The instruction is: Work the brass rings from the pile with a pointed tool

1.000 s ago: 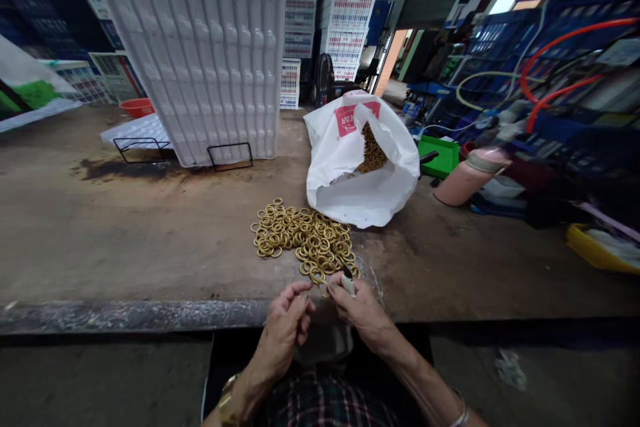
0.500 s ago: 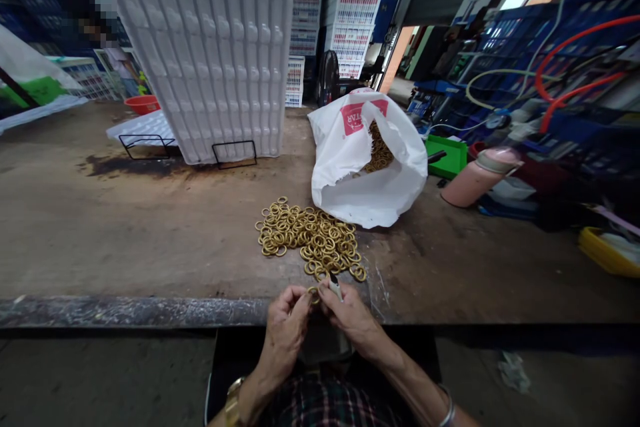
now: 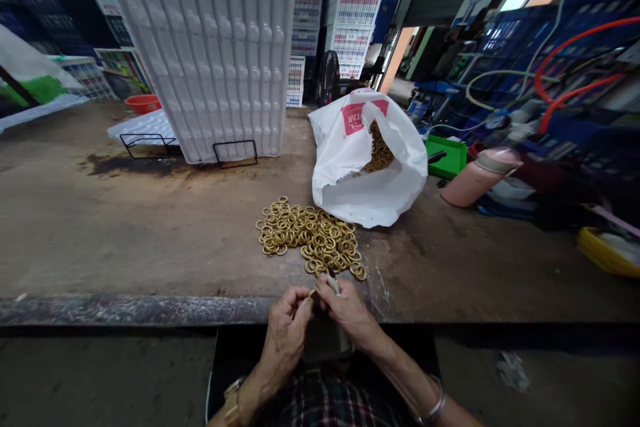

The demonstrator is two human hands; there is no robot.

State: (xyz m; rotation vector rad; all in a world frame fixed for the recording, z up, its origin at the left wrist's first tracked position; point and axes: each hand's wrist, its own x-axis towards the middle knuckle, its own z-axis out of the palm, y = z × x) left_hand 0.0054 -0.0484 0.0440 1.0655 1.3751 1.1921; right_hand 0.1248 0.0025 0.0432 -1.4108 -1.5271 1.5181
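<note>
My left hand (image 3: 286,328) is closed at the table's front edge, pinching a brass-coloured ring (image 3: 313,293) between thumb and finger. The ring appears nearly edge-on. Close beside it, my right hand (image 3: 351,315) grips a small pale-handled tool with a dark tip (image 3: 333,285); its exact kind is unclear. The right fingertips are near the ring, but I cannot tell whether they touch it. Just beyond both hands lies a loose pile of brass-coloured rings (image 3: 310,235). Behind the pile, a torn white sack (image 3: 367,195) lies open with more rings inside.
Clear plastic moulded trays (image 3: 215,80) stand upright in a black wire holder (image 3: 235,153) on the brown table (image 3: 125,233). A pink bottle (image 3: 473,183), a green tray (image 3: 445,155) and a yellow container (image 3: 607,253) are at right. Stacked crates (image 3: 350,27) rise behind.
The ring has turned from showing its open face to nearly edge-on. My hands have shifted slightly at the same spot. A person at the back left is no longer visible.
</note>
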